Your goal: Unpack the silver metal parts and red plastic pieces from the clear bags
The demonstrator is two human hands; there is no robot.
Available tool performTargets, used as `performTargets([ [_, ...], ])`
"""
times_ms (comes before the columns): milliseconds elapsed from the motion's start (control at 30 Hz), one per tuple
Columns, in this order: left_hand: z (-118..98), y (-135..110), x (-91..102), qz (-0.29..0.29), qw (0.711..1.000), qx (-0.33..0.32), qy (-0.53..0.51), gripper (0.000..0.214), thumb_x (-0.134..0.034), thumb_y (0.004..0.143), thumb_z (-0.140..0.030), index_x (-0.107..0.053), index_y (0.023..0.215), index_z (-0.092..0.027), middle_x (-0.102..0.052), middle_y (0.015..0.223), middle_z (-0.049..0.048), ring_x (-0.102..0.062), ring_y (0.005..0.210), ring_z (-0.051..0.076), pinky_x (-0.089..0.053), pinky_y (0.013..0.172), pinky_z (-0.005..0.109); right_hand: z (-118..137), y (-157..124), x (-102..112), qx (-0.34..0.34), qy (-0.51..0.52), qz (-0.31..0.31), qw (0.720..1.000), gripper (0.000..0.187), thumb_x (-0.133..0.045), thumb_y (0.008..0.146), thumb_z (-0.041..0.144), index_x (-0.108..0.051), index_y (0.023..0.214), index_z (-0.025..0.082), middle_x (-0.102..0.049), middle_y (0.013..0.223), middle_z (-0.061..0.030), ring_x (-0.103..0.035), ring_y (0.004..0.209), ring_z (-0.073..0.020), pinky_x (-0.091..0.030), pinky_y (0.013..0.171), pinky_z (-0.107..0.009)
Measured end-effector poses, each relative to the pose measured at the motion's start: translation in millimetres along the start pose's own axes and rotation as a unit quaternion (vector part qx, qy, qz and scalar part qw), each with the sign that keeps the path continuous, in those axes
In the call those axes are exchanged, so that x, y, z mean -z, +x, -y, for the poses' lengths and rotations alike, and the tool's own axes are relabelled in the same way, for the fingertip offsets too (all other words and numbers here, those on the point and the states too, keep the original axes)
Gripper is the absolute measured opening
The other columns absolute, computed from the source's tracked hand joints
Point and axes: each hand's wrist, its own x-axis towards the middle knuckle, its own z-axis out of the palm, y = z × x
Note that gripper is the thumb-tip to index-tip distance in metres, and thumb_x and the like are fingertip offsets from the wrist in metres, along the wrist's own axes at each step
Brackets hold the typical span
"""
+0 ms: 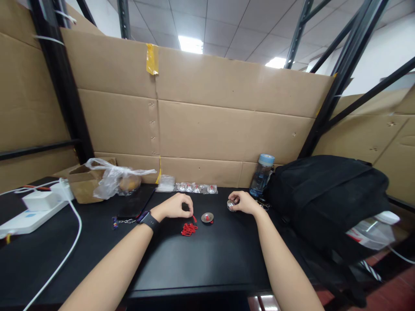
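Observation:
My left hand (178,205) is closed in a pinch on a short red cord (194,219), which hangs over a small heap of red cords (189,229) on the black table. Just right of the heap lies a small dished metal disc (207,217) with red cord at its middle, like a finger cymbal. Farther right, my right hand (244,203) has its fingers closed around a shiny metal disc (231,205). Part of that disc is hidden behind the fingers. A dark watch sits on my left wrist.
Several bagged metal discs (196,188) line the back beside clear plastic bags (166,183). A phone (135,204), a knotted plastic bag (125,177) and a power strip (30,218) are left. On the right stand a water bottle (261,175) and a black backpack (327,194). Cardboard (207,121) walls the back.

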Motion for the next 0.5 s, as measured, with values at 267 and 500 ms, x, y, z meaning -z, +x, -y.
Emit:
performTargets([
  [267, -1, 0, 1.5, 0.007, 1.000, 0.003, -0.026, 0.012, -0.072, 0.081, -0.032, -0.079, 0.080, -0.021, -0.074, 0.085, 0.0034, -0.067, 0.080, 0.015, -0.050, 0.080, 0.025, -12, 1, -3, -0.012, 0.022, 0.028, 0.999, 0.038, -0.083, 0.058, 0.027, -0.076, 0.093, 0.017, -0.074, 0.083, -0.0035, -0.064, 0.071, -0.0163, -0.048, 0.068, -0.027],
  [500, -2, -1, 4.2, 0.064, 0.996, 0.012, -0.066, 0.012, -0.076, 0.078, -0.034, -0.081, 0.081, -0.023, -0.076, 0.089, 0.0036, -0.069, 0.082, 0.017, -0.050, 0.080, 0.025, -16, 2, -4, -0.022, 0.000, 0.053, 0.998, 0.033, -0.081, 0.064, 0.028, -0.075, 0.095, 0.018, -0.074, 0.089, -0.0045, -0.065, 0.076, -0.0176, -0.049, 0.072, -0.028],
])
